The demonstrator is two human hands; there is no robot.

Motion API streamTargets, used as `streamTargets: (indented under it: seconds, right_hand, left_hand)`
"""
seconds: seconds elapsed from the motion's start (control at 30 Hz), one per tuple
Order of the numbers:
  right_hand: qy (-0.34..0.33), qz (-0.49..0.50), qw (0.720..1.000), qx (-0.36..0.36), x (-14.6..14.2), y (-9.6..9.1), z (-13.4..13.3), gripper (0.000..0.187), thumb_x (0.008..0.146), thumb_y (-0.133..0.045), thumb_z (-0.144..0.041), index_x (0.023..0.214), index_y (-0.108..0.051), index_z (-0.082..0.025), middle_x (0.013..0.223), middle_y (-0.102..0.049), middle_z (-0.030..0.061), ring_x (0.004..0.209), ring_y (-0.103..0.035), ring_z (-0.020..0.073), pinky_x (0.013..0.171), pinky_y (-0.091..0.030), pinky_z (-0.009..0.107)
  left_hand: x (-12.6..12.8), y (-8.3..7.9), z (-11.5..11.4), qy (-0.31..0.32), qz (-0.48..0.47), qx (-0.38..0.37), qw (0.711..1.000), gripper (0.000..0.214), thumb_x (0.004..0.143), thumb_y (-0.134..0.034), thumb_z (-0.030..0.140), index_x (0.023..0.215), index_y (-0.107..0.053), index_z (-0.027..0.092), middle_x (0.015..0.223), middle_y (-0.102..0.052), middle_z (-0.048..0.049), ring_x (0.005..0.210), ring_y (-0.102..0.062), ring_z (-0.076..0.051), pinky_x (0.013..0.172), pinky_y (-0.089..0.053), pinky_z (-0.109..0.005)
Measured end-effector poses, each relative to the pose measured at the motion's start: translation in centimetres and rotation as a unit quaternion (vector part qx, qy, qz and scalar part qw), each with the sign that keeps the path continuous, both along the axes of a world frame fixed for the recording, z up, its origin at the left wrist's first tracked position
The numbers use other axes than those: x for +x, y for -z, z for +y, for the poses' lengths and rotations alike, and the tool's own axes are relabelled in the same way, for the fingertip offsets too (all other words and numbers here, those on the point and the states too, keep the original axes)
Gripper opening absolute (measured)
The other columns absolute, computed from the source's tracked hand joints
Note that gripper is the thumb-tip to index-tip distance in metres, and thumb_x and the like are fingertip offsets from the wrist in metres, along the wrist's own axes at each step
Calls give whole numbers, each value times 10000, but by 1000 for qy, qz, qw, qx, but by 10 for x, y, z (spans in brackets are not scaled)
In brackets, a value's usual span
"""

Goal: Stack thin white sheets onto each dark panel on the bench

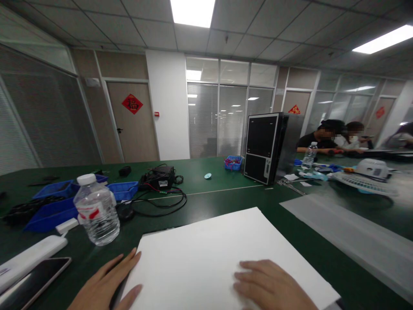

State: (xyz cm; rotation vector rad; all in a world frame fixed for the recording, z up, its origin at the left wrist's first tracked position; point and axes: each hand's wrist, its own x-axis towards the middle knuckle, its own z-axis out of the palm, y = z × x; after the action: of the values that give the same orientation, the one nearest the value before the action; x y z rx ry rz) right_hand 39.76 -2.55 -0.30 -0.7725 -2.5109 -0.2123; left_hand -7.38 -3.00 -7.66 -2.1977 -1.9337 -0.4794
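A large white sheet of paper (200, 254) lies in front of me on the green table, with a thin dark edge showing beneath its left side and far left corner. My left hand (108, 282) rests at the sheet's left edge, fingers stretched out and the thumb tip over the paper. Flat above the right half of the sheet is my right hand (269, 284), fingers extended and a little blurred; I cannot tell whether it presses on the paper. Neither hand grips anything that I can see.
Left of the sheet stand a water bottle (97, 211), a phone (35, 282), a white device (32, 260) and blue trays (53, 215). Cables (167, 209) curl behind it. A computer case (263, 148) stands further back. To the right lies a translucent sheet (351, 237); people sit beyond.
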Motion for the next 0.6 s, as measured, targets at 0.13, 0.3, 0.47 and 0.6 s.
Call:
streamTargets:
  seconds: [0.13,0.3,0.47,0.6]
  right_hand:
    - [153,3,988,7,38,-12,19,268,982,-598,-352,1179,-760,-270,1211,-764,46,1148,-707,259,1004,-564,415]
    - [232,-5,968,-90,63,-13,33,377,1044,-433,-376,1067,-796,-273,1034,-801,47,932,-754,227,847,-599,384]
    - [215,1,974,-74,54,-15,29,388,1035,-420,-357,1029,-800,-280,960,-804,35,850,-756,211,784,-596,349]
    - [231,10,969,-91,61,-10,37,385,1038,-425,-403,1069,-794,-296,1026,-800,33,927,-750,224,841,-599,369]
  left_hand:
    - [0,2,2,-8,-16,-6,1000,558,956,-530,542,1492,-494,389,1522,-578,54,1420,-532,-296,1155,-482,-532]
    - [-1,0,3,-12,-37,-11,999,541,957,-523,534,1480,-512,394,1516,-585,53,1433,-517,-305,1170,-462,-550]
    - [-1,-2,3,-17,-44,-18,999,531,964,-508,530,1479,-508,400,1520,-579,56,1446,-499,-307,1172,-454,-564]
    - [-3,0,2,-20,-44,-22,999,530,965,-506,538,1474,-517,393,1527,-575,50,1445,-502,-298,1187,-439,-548]
